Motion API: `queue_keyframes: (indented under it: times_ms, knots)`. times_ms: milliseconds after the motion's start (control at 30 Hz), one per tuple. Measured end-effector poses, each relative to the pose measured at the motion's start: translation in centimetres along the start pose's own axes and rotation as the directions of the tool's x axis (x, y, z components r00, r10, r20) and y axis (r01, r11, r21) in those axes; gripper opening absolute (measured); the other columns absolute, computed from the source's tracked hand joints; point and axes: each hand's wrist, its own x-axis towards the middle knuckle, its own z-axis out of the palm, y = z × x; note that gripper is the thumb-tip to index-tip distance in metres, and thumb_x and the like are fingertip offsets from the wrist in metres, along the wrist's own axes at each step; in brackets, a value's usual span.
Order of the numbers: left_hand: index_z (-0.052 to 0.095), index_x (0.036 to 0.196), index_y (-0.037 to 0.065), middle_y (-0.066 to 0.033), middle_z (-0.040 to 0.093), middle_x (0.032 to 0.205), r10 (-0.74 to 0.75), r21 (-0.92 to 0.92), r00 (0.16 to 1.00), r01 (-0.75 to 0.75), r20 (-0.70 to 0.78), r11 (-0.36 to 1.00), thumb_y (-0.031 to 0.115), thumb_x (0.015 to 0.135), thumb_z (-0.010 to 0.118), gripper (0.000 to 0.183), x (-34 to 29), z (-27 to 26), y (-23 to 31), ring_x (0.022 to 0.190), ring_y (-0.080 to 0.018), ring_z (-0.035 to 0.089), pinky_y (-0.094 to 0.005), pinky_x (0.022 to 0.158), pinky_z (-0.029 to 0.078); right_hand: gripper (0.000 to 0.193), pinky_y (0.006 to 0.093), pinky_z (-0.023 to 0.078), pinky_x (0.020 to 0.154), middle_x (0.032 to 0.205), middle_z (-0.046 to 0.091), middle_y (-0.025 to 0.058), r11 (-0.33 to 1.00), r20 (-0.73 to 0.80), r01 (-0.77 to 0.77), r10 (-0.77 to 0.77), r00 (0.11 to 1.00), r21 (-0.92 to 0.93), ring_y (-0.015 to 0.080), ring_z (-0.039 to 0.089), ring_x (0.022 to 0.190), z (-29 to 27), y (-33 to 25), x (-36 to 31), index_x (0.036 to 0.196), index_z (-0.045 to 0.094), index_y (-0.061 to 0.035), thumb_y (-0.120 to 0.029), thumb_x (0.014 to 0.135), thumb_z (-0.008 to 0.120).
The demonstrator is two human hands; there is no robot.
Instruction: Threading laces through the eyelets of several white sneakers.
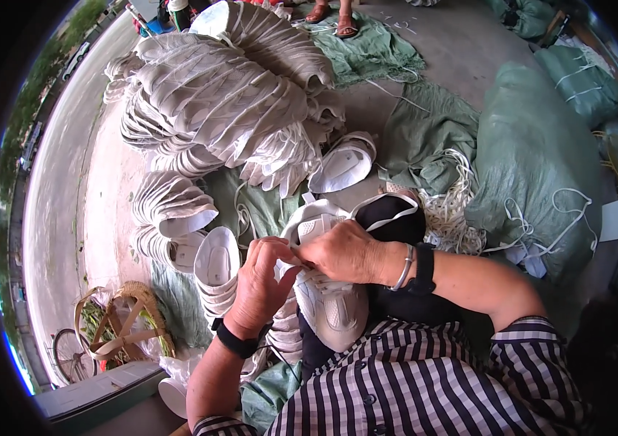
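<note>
A white shoe upper (334,316) with mesh panels lies across my lap, its toe toward me. My left hand (258,283) is closed at the left edge of its opening, thumb and fingers pinched together. My right hand (345,251) is bent over the lacing area from the right, its fingertips meeting those of the left. What lies between the fingertips is too small to make out. Left of the shoe stands a stack of white uppers (216,261). Just beyond my right hand is a dark opening with a white edge (389,214).
A big heap of bundled white uppers (214,94) rises ahead. Loose white laces (454,207) lie beside a bulging green sack (534,160) on the right. A woven basket (123,323) with greenery stands at left. Another person's sandalled feet (345,25) are at the far side.
</note>
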Motion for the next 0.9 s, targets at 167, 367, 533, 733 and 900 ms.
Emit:
queue_keyframes:
  times_ms: [167, 367, 533, 733, 900]
  knots:
    - [0.059, 0.088, 0.008, -0.0101, 0.055, 0.097, 0.070, 0.055, 0.996, -0.073, 0.050, 0.996, 0.007, 0.067, 0.075, 0.027, -0.2, -0.2, 1.4, 0.093, -0.0313, 0.053, -0.0385, 0.076, 0.048, 0.013, 0.0383, 0.050, 0.053, 0.069, 0.061, 0.0110, 0.946, -0.238, -0.168, 0.102, 0.966, -0.276, 0.0307, 0.062, 0.060, -6.6, 3.0, -0.8, 0.080, 0.056, -0.0064, -0.018, 0.085, 0.058]
    - [0.065, 0.076, 0.010, -0.0059, 0.052, 0.095, -0.134, 0.299, 0.990, 0.117, 0.039, 0.947, 0.020, 0.067, 0.075, 0.017, 1.4, 2.9, 4.3, 0.100, -0.0300, 0.048, -0.0410, 0.079, 0.047, 0.016, 0.0331, 0.047, 0.053, 0.063, 0.058, 0.0106, 0.925, 0.172, -0.316, 0.283, 0.943, 0.211, 0.0209, 0.058, 0.051, -5.3, 1.5, -4.5, 0.083, 0.056, -0.0032, -0.018, 0.089, 0.055]
    - [0.062, 0.069, 0.007, -0.0068, 0.054, 0.104, -0.090, 0.111, 0.984, 0.073, 0.156, 0.991, 0.011, 0.065, 0.074, 0.014, 2.2, 1.1, 2.9, 0.102, -0.0316, 0.049, -0.0423, 0.082, 0.046, 0.019, 0.0215, 0.037, 0.042, 0.061, 0.054, 0.0011, -0.134, 0.543, -0.540, -0.011, 0.839, 0.831, 0.0045, 0.046, 0.043, -4.4, 0.5, -6.1, 0.088, 0.057, -0.0033, -0.019, 0.095, 0.049]
    - [0.060, 0.067, 0.005, -0.0124, 0.053, 0.124, -0.021, -0.003, 0.989, 0.022, 0.144, 1.000, 0.005, 0.061, 0.078, 0.019, 0.3, -0.1, 1.7, 0.112, -0.0331, 0.047, -0.0411, 0.095, 0.039, 0.011, 0.0205, 0.028, 0.041, 0.055, 0.039, -0.0060, -0.616, 0.022, 0.162, 0.279, 0.960, 0.771, 0.0044, 0.032, 0.040, -9.1, 4.2, -8.3, 0.092, 0.054, -0.0067, -0.014, 0.095, 0.046]
    - [0.061, 0.068, 0.007, -0.0110, 0.053, 0.124, -0.004, -0.045, 0.988, 0.011, 0.154, 0.999, 0.004, 0.062, 0.077, 0.017, 0.7, 0.0, 0.2, 0.113, -0.0314, 0.047, -0.0413, 0.097, 0.036, 0.012, 0.0215, 0.028, 0.044, 0.055, 0.040, -0.0052, -0.354, -0.247, 0.524, 0.594, 0.766, 0.775, 0.0057, 0.030, 0.040, -18.8, 10.7, -14.0, 0.086, 0.053, -0.0047, -0.007, 0.091, 0.043]
